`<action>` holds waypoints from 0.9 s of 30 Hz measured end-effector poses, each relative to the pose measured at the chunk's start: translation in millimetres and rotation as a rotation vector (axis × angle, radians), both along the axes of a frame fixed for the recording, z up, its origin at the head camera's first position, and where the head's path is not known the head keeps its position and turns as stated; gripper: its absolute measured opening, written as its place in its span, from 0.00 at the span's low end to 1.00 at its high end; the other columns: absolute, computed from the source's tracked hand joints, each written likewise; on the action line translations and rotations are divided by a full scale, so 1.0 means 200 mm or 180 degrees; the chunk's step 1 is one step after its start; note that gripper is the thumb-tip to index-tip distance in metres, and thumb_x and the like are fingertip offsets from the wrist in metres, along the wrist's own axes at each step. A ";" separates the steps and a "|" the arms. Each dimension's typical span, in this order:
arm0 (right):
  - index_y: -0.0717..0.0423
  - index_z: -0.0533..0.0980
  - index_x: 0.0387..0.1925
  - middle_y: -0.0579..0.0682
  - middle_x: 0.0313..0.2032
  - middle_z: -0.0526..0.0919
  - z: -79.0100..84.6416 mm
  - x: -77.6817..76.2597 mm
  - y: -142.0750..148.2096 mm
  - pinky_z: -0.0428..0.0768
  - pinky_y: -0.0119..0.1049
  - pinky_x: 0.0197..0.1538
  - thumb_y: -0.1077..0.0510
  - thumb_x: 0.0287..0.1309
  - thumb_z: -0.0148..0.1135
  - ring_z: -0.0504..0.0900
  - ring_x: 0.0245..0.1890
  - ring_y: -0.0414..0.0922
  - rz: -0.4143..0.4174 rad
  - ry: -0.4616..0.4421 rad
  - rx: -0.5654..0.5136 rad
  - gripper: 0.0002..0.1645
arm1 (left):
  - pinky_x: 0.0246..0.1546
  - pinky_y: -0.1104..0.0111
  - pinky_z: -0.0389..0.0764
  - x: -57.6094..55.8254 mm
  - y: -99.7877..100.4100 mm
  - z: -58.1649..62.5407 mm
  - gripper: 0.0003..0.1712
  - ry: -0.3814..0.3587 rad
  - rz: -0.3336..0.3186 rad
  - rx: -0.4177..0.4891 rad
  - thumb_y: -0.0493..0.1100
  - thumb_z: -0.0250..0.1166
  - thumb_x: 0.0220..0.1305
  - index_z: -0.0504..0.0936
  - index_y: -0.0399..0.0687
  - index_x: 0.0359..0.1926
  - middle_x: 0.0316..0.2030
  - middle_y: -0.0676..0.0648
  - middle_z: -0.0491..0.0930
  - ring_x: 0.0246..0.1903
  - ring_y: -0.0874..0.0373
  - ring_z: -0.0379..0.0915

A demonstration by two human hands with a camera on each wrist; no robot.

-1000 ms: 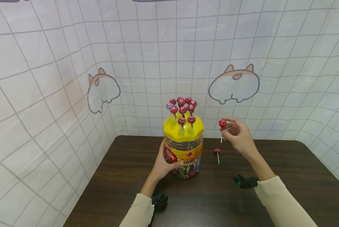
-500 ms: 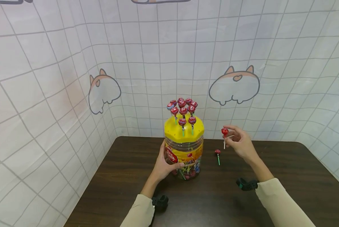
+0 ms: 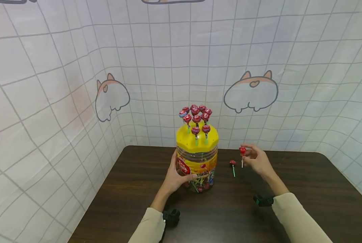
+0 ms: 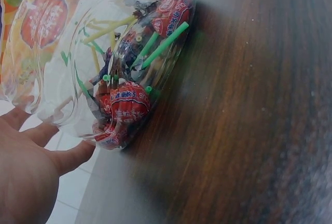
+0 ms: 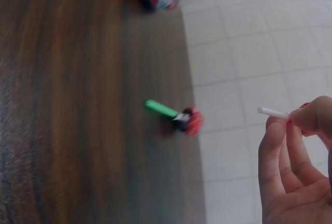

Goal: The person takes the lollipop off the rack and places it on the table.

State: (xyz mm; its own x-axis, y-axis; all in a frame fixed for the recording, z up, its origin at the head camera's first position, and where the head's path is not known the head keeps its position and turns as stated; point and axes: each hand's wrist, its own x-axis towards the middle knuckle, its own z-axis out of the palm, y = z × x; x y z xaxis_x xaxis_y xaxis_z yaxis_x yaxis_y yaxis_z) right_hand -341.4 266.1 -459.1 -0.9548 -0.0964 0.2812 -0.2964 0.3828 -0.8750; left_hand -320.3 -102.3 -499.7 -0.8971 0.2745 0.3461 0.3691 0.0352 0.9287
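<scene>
Largely hidden behind the jar (image 3: 199, 162): the fingers of the left hand (image 3: 175, 178), clamped round its side, with only the thumb plain across the front in the head view. Cut off in the left wrist view: the top of the jar and part of a printed label (image 4: 44, 19). Tangled inside and hard to count: red-wrapped candies (image 4: 128, 101) with green and yellow sticks (image 4: 165, 45). Overlapping too, on the yellow lid (image 3: 187, 143): a cluster of upright lollipops (image 3: 196, 118), the rear stems mostly out of sight.

Pinched between thumb and fingers of the right hand (image 3: 258, 163), well apart from the left: the held lollipop (image 3: 242, 151), red head up, white stick down; nearly all of that head covered by the thumb in the right wrist view. Just beside, flat on the tabletop (image 3: 132, 189): the loose lollipop (image 3: 233, 164), green-sticked, blurred in the right wrist view.

Clear ridged plastic for the jar; smooth, many-sided, glossy for the lid; shiny balls on slim stems for the upright lollipops; dark streaked wood grain for the tabletop; creased white cloth (image 3: 181, 60) with printed grid lines behind.
</scene>
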 end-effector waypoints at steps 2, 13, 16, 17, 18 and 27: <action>0.61 0.70 0.69 0.58 0.43 0.83 -0.03 -0.01 0.01 0.88 0.40 0.39 0.69 0.65 0.63 0.83 0.33 0.38 -0.0026 -0.0099 0.0013 0.31 | 0.68 0.42 0.70 0.00 0.00 0.00 0.66 0.0017 -0.0016 0.0008 0.55 0.80 0.55 0.41 0.75 0.80 0.71 0.50 0.66 0.67 0.49 0.69; 0.66 0.66 0.68 0.68 0.42 0.81 -0.16 -0.06 0.03 0.87 0.39 0.37 0.74 0.63 0.59 0.84 0.33 0.41 0.0121 -0.0408 -0.0051 0.32 | 0.70 0.42 0.69 -0.01 0.00 0.00 0.66 -0.0021 0.0038 -0.0044 0.58 0.80 0.52 0.42 0.80 0.79 0.71 0.53 0.66 0.68 0.51 0.68; 0.68 0.65 0.68 0.65 0.39 0.81 -0.18 -0.07 0.02 0.87 0.39 0.37 0.74 0.62 0.59 0.84 0.32 0.43 0.0160 -0.0484 0.0000 0.33 | 0.69 0.41 0.69 -0.01 0.00 0.00 0.67 0.0011 0.0031 -0.0051 0.59 0.80 0.53 0.41 0.78 0.80 0.71 0.51 0.66 0.68 0.50 0.68; 0.68 0.65 0.68 0.64 0.39 0.81 -0.19 -0.07 0.02 0.86 0.38 0.36 0.74 0.62 0.60 0.84 0.32 0.43 0.0166 -0.0514 0.0012 0.33 | 0.69 0.41 0.69 -0.01 0.00 0.00 0.66 0.0020 0.0031 -0.0050 0.59 0.80 0.53 0.41 0.77 0.80 0.71 0.51 0.66 0.68 0.49 0.68; 0.69 0.65 0.68 0.64 0.38 0.81 -0.19 -0.07 0.02 0.86 0.38 0.36 0.74 0.62 0.60 0.84 0.32 0.43 0.0164 -0.0546 0.0023 0.33 | 0.69 0.40 0.69 0.00 0.00 0.00 0.66 0.0030 0.0031 -0.0044 0.59 0.80 0.53 0.41 0.77 0.80 0.71 0.50 0.66 0.68 0.49 0.68; 0.68 0.68 0.65 0.66 0.38 0.82 -0.23 -0.10 0.01 0.83 0.31 0.35 0.75 0.60 0.62 0.82 0.33 0.43 0.0068 -0.0498 0.0238 0.31 | 0.70 0.41 0.68 -0.01 0.00 -0.01 0.67 0.0002 0.0018 -0.0033 0.59 0.80 0.52 0.41 0.81 0.79 0.71 0.54 0.65 0.70 0.51 0.67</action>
State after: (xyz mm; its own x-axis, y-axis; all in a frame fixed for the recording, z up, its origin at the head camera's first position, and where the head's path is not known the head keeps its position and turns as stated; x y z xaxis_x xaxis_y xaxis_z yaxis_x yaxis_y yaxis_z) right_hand -362.1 268.7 -504.9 -0.9838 -0.1323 0.1206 -0.1676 0.4435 -0.8805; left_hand -321.6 -102.2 -501.2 -0.8984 0.2729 0.3440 0.3696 0.0469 0.9280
